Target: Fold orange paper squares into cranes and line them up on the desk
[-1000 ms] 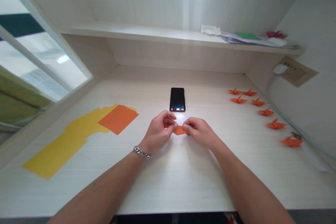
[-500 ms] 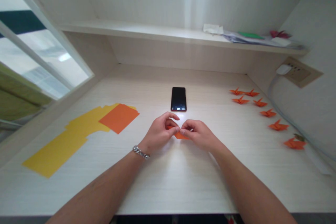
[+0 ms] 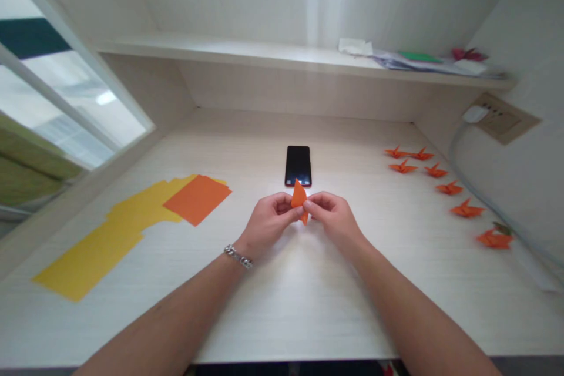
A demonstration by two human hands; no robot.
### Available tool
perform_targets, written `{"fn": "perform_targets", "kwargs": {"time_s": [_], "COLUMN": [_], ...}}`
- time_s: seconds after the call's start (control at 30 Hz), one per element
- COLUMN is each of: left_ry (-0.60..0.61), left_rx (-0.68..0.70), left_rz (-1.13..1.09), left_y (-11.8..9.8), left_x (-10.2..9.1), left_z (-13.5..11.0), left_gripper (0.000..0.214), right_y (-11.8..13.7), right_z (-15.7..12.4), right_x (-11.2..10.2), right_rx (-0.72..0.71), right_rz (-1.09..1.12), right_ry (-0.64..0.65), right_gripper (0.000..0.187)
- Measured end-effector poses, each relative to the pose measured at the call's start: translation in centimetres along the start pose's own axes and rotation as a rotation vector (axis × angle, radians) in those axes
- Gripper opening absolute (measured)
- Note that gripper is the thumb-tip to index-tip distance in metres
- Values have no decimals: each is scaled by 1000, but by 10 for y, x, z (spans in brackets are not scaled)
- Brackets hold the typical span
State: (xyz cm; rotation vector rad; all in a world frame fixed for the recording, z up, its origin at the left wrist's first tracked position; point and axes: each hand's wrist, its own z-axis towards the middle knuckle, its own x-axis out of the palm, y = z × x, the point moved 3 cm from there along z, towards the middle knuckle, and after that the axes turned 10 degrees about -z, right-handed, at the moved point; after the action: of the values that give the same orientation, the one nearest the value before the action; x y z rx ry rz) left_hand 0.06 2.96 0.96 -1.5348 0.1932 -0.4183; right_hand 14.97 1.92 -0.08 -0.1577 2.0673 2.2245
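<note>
A small folded orange paper (image 3: 299, 198) stands on end between my two hands, just above the desk (image 3: 282, 305). My left hand (image 3: 267, 224), with a metal bracelet at the wrist, pinches its left side. My right hand (image 3: 335, 220) pinches its right side, fingertips meeting the left hand's. A black phone (image 3: 298, 165) lies flat right behind the paper.
Yellow sheets (image 3: 106, 235) and an orange sheet (image 3: 197, 199) lie at the left. Several folded orange paper cranes (image 3: 447, 188) sit in a curved row at the right. A shelf (image 3: 308, 59) with papers runs along the back. A wall socket with a cable (image 3: 473, 114) is at the right.
The folded orange paper lay flat under my fingertips; now both hands have lifted it and turned it upright, its point towards the phone.
</note>
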Motion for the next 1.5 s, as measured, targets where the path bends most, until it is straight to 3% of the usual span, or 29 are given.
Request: {"fn": "perform_targets", "kwargs": {"time_s": [0.13,0.27,0.47,0.7,1.07,1.5], "left_ry": [55,-19,-52,-77,-161,-160], "left_rx": [-33,8,38,94,138,163], "left_rz": [84,29,69,-6,63,64], "left_y": [4,2,-3,-6,-6,-8], "left_x": [-3,-6,-6,-6,-11,-10], "left_z": [1,1,0,-1,-2,-3], "left_gripper": [17,19,20,25,20,19], "right_y": [3,3,7,8,9,9], "right_z": [0,-1,-3,-4,-6,-6], "right_x": [-2,-4,-7,-5,-4,-3], "right_rx": [16,77,-11,20,-91,-103], "right_rz": [73,50,-128,-67,-54,31], "right_ry": [24,35,36,-22,-75,-82], "right_gripper": [34,36,25,24,18,10]}}
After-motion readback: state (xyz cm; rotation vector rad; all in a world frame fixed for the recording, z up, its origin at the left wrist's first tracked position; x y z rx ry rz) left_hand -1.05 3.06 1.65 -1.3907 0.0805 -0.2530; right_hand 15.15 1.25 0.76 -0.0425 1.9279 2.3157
